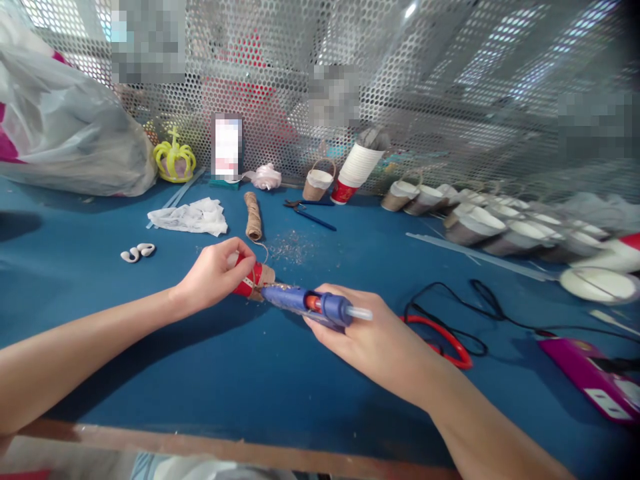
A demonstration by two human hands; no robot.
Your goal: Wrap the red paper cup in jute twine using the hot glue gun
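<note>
Head view of a blue tabletop (320, 407), bordered at the back by a perforated metal screen (285, 40). At far left, a bulging translucent bag (75, 127); toward the right, a crowd of small brown cups (473, 228) with white linings. Near the middle, close together, right hand (370, 333) and left hand (216, 273). Grips a blue glue gun (287, 299) with the right, fingers curled about the handle (fingertips hidden underneath, exact placing impossible to tell). Farther back, leaning, a stack of white paper cups (361, 165). Pinches a red cup (245, 287) with the left, thumb and bent fingers pressed on the side; tilted over near the middle of the tabletop, brown part right at the gun's tip. Cannot tell whether touching. Beyond, a crumpled white sheet (195, 217), then a yellow crown (176, 160) beside the bag. Smaller again, blue-handled pliers (317, 220) and, just left, a roll of twine (253, 219), trailing a thin strand (266, 250) toward the red cup. Last, two white curved pieces (145, 249), near the sheet.
</note>
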